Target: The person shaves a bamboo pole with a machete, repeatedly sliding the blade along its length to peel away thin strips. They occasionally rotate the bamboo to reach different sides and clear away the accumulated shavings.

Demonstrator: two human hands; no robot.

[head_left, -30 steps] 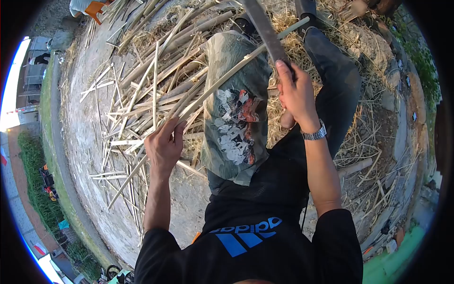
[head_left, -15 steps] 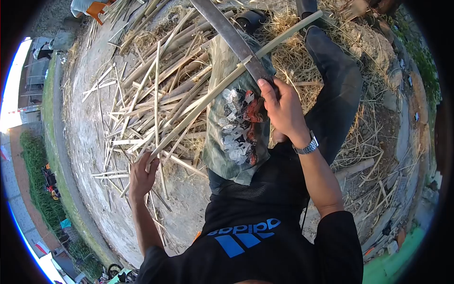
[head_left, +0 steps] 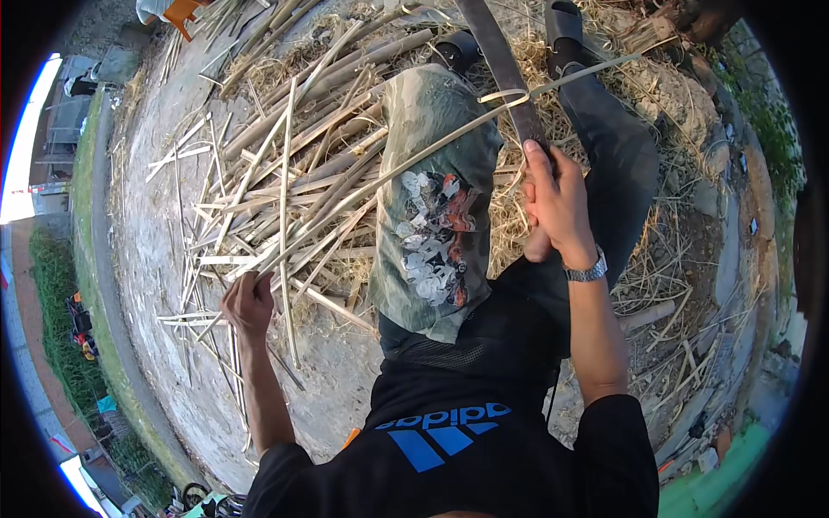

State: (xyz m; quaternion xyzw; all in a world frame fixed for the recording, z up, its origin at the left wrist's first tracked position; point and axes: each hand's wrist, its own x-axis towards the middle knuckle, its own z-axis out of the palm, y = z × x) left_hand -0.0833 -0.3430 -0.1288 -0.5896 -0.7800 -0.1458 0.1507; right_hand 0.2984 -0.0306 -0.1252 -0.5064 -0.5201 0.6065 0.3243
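Head view: one strip [head_left: 432, 150], long axis lower left to upper right, left grip [head_left: 249, 302] pinching it; one blade [head_left: 496, 56], pointing up-left, right grip [head_left: 559, 203] clenched round handle [head_left: 538, 247].

Outdoors, in daylight, a pale grey, dusty ground [head_left: 147, 242] spreads out, bordered on the left by a curving grass strip [head_left: 80, 186]. Beyond it stand dense green plants [head_left: 53, 302] and a reddish-brown strip [head_left: 24, 293], with glaring white sky [head_left: 22, 164] at the edge. An orange chair [head_left: 180, 12] sits upper left; leafy growth [head_left: 764, 95] lines the right, above a green surface [head_left: 721, 475].
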